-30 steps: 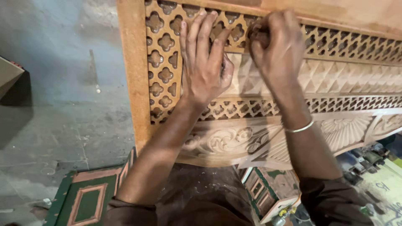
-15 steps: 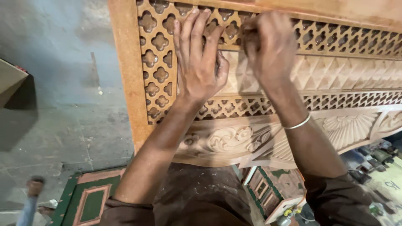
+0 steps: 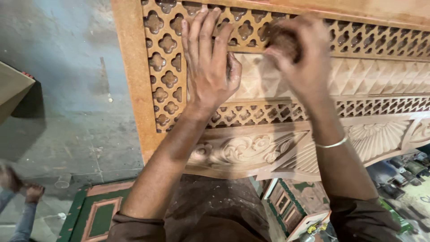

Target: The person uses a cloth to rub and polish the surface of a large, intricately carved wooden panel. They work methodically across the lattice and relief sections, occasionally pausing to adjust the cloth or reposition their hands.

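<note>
A large carved wooden panel [image 3: 134, 80] fills the upper right, with pierced quatrefoil lattice, a band of raised pyramid facets and floral relief along its lower edge. My left hand [image 3: 208, 62] lies flat on the lattice, fingers spread and pointing up. My right hand [image 3: 298, 56] is closed on a small brown wad, probably sandpaper [image 3: 283, 41], pressed against the lattice strip just right of my left hand. It is blurred by motion. A thin silver bangle [image 3: 331, 144] circles my right wrist.
A grey concrete floor [image 3: 67, 89] spreads to the left. A green and pink bordered mat [image 3: 96, 210] lies at the bottom left. Another person's feet [image 3: 20, 186] show at the lower left edge. Tools and small painted wooden pieces [image 3: 291, 210] lie below the panel at right.
The view has shifted slightly, so the panel sits further left. My right hand has moved a little along the lattice strip with the wad. Another person's feet have come in at the lower left.
</note>
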